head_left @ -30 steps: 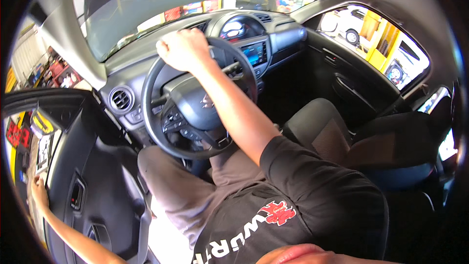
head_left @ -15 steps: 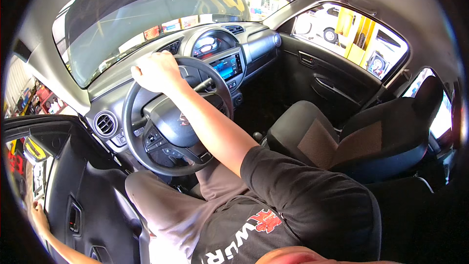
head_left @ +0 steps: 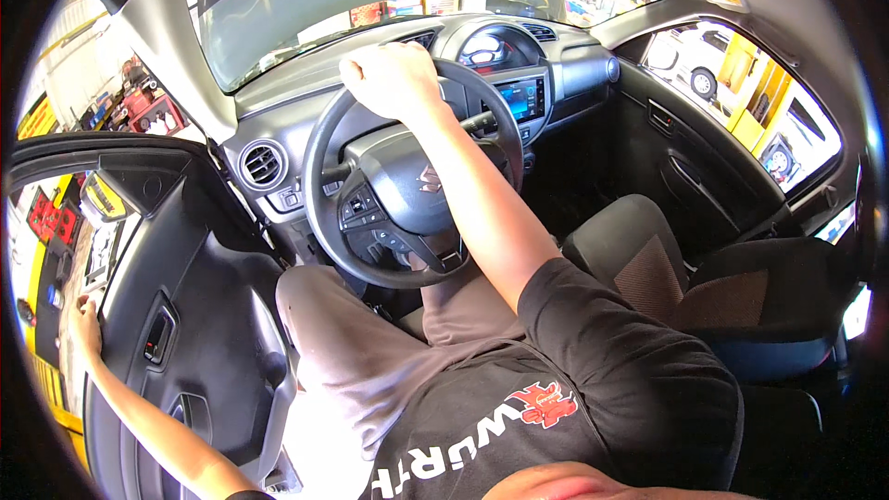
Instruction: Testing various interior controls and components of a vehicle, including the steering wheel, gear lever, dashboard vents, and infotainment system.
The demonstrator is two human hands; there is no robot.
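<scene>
My right hand (head_left: 394, 79) is closed round the top of the black steering wheel (head_left: 319, 167), its knuckles upward. That forearm crosses in front of the wheel's centre pad (head_left: 398, 190). At far left, my left hand (head_left: 83, 326) is by the window sill of the open driver's door (head_left: 222, 315), with the forearm lying along the door's upper edge. Its fingers are small in view, loosely bent and a little apart, with nothing visible in them. Behind the wheel are the lit instrument cluster (head_left: 486, 51) and a lit touch screen (head_left: 521, 100).
A round air vent (head_left: 263, 163) is left of the wheel. The front passenger seat (head_left: 639, 259) and its door (head_left: 681, 148) are at right. Beyond the windscreen stands the raised bonnet (head_left: 370, 0). Red tool cases (head_left: 51, 218) and yellow posts (head_left: 741, 83) show outside.
My view has turned leftward, so the wheel and dashboard sit further right and more of the open door and my left forearm shows. My right hand stays on the wheel's top.
</scene>
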